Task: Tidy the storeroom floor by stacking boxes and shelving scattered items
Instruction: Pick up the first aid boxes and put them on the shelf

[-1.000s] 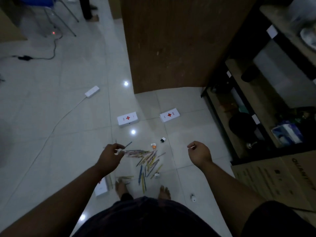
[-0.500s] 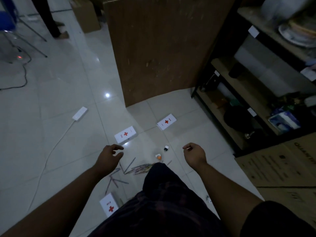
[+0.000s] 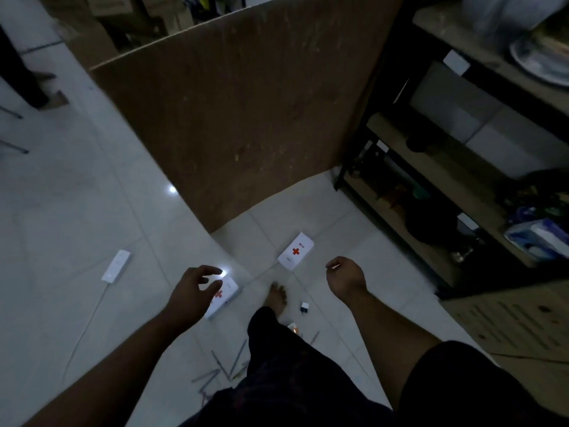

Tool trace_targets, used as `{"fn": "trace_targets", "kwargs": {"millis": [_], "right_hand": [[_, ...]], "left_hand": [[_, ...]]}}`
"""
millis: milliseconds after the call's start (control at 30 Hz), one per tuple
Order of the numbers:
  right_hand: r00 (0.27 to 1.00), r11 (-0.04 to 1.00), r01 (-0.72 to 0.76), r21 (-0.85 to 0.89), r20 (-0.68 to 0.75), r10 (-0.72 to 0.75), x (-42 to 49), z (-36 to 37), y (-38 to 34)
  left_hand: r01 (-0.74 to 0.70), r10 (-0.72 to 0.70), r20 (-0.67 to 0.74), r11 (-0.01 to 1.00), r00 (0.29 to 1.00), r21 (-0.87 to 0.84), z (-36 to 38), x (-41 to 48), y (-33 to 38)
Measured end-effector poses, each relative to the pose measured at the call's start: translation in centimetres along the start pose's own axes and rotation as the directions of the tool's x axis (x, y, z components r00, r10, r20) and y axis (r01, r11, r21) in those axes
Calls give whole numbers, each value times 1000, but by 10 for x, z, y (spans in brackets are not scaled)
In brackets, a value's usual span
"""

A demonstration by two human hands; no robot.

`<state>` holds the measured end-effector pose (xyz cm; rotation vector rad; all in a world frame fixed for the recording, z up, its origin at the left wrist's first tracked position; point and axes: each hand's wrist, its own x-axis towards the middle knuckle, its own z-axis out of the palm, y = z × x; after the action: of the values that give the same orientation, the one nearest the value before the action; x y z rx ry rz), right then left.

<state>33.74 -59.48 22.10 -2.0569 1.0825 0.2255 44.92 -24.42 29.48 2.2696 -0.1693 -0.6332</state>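
Observation:
Two white boxes with red crosses lie on the tiled floor. My left hand (image 3: 194,291) hovers with fingers spread just above the nearer box (image 3: 226,295), partly covering it; I cannot tell if it touches. The second box (image 3: 295,251) lies farther ahead, left of my right hand (image 3: 345,277). That hand is curled, with a small pale item (image 3: 334,266) pinched at its fingertips. Several pencils (image 3: 228,365) lie scattered by my leg. A small black-and-white plug (image 3: 304,307) and an orange bit (image 3: 292,327) lie near my bare foot (image 3: 277,295).
A tall brown cardboard sheet (image 3: 246,118) stands upright ahead. A dark shelf rack (image 3: 462,186) with assorted items fills the right side. A flat cardboard box (image 3: 508,318) lies at lower right. A white power strip (image 3: 116,266) and its cord lie at left. Another person's legs (image 3: 18,81) stand far left.
My left hand let go of the pencils it held and opened. I stepped forward, and that hand now hovers over the nearer red-cross box. The right hand stays curled.

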Motion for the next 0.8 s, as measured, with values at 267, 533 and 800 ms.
{"fn": "trace_targets", "kwargs": {"millis": [267, 533, 800], "right_hand": [[991, 992, -118, 41, 72, 115, 110, -21, -76], [958, 937, -271, 220, -35, 285, 128, -31, -56], [893, 846, -406, 347, -44, 447, 120, -20, -19]], "left_hand": [[-72, 57, 160, 993, 986, 91, -7, 165, 77], [-106, 100, 307, 994, 947, 6, 30, 236, 122], [-46, 4, 443, 995, 897, 83, 107, 290, 99]]}}
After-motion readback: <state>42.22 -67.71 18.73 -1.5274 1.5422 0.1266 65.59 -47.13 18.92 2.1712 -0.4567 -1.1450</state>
